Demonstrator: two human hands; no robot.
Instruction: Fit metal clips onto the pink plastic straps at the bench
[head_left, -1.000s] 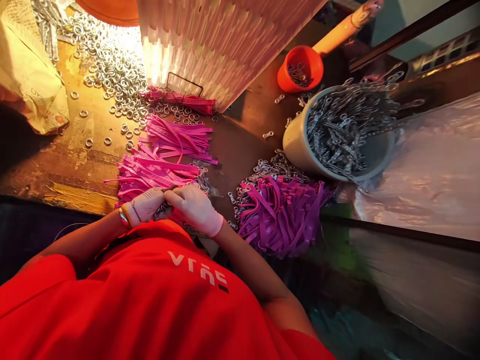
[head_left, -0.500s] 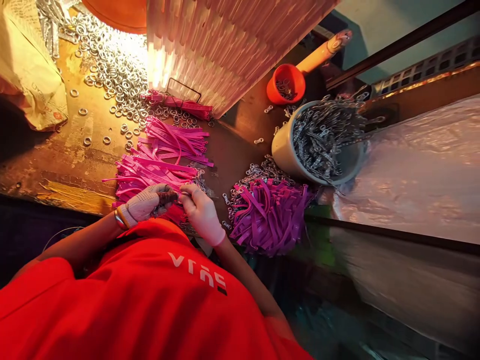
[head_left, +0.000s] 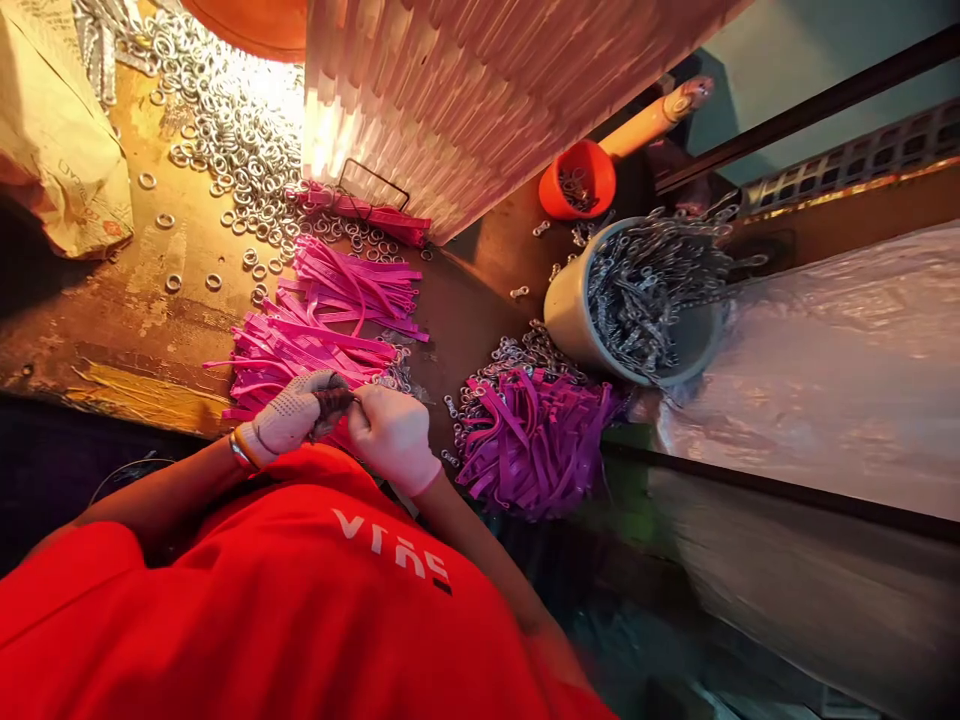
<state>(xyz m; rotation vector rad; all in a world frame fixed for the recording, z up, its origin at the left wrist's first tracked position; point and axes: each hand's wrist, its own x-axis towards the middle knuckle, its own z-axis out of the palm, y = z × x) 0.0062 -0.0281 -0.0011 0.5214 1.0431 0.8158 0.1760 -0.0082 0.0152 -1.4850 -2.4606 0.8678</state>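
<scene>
My left hand (head_left: 289, 418), in a pale glove with dark dots, is closed in a pinch at the table's edge. A dark brown piece shows at its fingertips; whether it is a finger covering or a held part I cannot tell. My right hand (head_left: 397, 435), in a plain white glove, is closed with its fingertips against the left ones. What it pinches is hidden. Just beyond both hands lies a heap of pink straps (head_left: 315, 345) with small metal ends. To the right is a heap of purple straps (head_left: 529, 440) with metal links (head_left: 536, 345) behind it.
Loose metal rings (head_left: 255, 160) spread over the table (head_left: 112, 320) at the back left, beside a paper bag (head_left: 60, 150). A ribbed translucent panel (head_left: 450, 110) stands behind. A tilted bucket (head_left: 562, 300) holds metal pieces (head_left: 637, 290); behind it is an orange-red cup (head_left: 555, 190).
My right hand has turned and closed more, its back now facing up, and shifted slightly left against the left fingertips. My left hand stays nearly in place. The view has shifted slightly.
</scene>
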